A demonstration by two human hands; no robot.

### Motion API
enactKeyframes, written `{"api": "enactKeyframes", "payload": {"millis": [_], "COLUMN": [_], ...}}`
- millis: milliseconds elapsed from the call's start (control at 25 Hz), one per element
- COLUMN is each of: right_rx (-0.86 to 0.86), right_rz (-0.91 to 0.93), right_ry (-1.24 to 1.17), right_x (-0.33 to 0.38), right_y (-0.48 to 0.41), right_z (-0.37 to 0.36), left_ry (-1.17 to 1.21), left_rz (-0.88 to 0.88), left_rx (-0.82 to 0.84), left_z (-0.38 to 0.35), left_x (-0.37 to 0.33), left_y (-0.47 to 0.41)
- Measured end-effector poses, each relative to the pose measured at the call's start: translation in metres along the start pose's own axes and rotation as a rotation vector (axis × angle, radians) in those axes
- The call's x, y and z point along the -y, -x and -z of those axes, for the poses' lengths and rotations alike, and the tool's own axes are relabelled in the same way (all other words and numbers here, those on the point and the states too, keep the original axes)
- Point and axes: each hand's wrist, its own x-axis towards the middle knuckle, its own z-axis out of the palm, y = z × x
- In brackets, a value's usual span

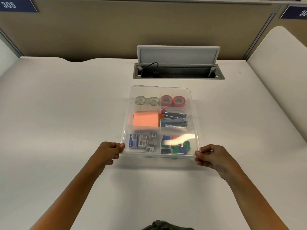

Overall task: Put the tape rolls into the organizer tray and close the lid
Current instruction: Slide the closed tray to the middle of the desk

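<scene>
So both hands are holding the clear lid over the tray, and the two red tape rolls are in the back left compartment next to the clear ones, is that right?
Not quite. In the head view the red tape rolls sit in the back right compartment; the clear tape rolls are in the back left. The rest holds: the left hand and right hand hold the clear lid over the tray.

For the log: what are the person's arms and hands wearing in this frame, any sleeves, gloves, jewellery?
Both forearms are bare up to the frame's bottom edge, with no sleeves in view. The left hand and right hand have no gloves; no rings, watch or wristbands are visible. A bit of dark, olive-toned clothing shows between the arms.
</scene>
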Motion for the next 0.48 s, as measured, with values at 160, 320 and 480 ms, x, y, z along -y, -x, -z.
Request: {"api": "enactKeyframes", "payload": {"millis": [160,320,480], "right_rx": [0.020,0.046,0.120], "right_rz": [-0.071,-0.121,-0.196], "right_ry": [0.026,0.042,-0.333], "right_x": [0.004,0.006,-0.004], "right_y": [-0.008,-0.011,-0.012], "right_z": [-0.003,-0.004,0.010], "left_ry": [-0.029,-0.078,-0.034], "left_rz": [0.020,-0.002,0.012], "left_rx": [0.038,0.036,0.077], "left_z": [0.001,-0.001,0.000], "left_x": [0.002,0.000,0.002], "left_y": [-0.004,-0.004,-0.002]}}
